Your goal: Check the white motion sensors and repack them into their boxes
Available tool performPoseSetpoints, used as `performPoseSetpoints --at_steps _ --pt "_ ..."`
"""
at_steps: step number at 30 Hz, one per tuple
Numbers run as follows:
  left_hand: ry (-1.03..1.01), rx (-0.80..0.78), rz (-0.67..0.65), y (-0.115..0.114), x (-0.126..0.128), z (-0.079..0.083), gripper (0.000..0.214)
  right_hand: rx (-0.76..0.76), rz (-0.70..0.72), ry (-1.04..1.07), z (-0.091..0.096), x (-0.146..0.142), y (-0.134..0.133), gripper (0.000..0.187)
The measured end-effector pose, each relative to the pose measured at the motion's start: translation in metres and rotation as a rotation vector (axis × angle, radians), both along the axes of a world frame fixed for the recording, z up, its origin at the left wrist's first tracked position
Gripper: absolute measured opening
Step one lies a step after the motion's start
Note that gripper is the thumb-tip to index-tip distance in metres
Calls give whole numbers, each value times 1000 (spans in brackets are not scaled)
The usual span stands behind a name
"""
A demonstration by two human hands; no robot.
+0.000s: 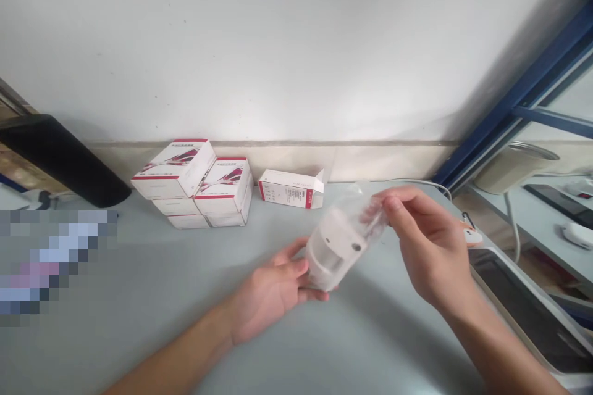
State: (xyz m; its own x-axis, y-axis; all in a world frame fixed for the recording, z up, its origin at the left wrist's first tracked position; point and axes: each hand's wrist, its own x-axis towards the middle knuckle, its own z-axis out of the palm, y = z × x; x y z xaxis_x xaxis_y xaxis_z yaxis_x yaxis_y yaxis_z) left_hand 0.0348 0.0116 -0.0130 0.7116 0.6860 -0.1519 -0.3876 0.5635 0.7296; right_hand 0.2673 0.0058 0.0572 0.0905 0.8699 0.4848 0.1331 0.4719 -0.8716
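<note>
A white motion detector (pixel 334 244) sits inside a clear plastic bag (pixel 373 231), tilted above the table. My left hand (pixel 273 290) is closed around the detector's lower left end, thumb in front and fingers partly behind it. With thumb and fingers pinched, my right hand (pixel 424 241) grips the bag's loose upper right end. Behind the detector, a small white and red box (pixel 290 190) lies on its side near the wall, its end flap open at the right.
Several white and red boxes (pixel 173 163) are stacked at the back left. A black cylindrical object (pixel 69 157) leans further left. On the right lie a white-framed tablet-like device (pixel 528 302) and an orange and white item (pixel 471 236), beside a blue frame (pixel 514 99). The wall (pixel 278 43) bounds the table.
</note>
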Motion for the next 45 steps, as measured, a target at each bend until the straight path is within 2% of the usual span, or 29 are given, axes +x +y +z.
performPoseSetpoints --at_steps 4,7,11,12,14,16,18,21,23,24,27,28,30,33,39,41,45 --pt "73 0 -26 0 0 2 56 -14 -78 100 -1 5 9 21" --pt "106 37 -67 -1 -3 5 54 -41 -216 172 -6 20 28 24" --pt "159 65 -145 -1 -6 9 60 -148 -338 260 -33 55 65 31" --pt "167 78 -154 -1 -6 10 60 -200 -356 231 -43 63 74 34" --pt "176 100 -157 -1 -6 12 56 -315 -382 27 -62 76 87 41" --pt "185 103 -135 -2 -6 14 57 -350 -379 -76 -78 81 95 43" --pt "189 96 -93 -4 -6 15 59 -324 -424 -135 -85 79 97 45" --pt "177 107 1 -6 -6 16 62 -160 -517 -256 -75 66 87 49" --pt "167 110 64 -7 -5 17 56 -79 -432 -367 -60 51 73 43" --pt "153 104 87 -7 -4 18 51 -95 -313 -396 -52 42 65 42" --pt "93 48 130 -5 0 19 47 -347 149 -308 -37 13 40 46" --pt "81 25 137 -5 1 19 49 -412 259 -260 -36 5 34 44" --pt "73 -8 134 -4 2 19 48 -499 353 -156 -36 -7 26 41" --pt "70 -9 103 -5 3 18 46 -574 375 -73 -41 -10 26 35" --pt "260 102 82 -8 0 20 50 -593 387 -148 -40 -1 30 37" --pt "286 165 70 -8 -2 22 52 -583 309 -165 -35 -2 27 38" --pt "273 207 33 -5 -5 23 54 -498 54 -154 -29 3 28 41"
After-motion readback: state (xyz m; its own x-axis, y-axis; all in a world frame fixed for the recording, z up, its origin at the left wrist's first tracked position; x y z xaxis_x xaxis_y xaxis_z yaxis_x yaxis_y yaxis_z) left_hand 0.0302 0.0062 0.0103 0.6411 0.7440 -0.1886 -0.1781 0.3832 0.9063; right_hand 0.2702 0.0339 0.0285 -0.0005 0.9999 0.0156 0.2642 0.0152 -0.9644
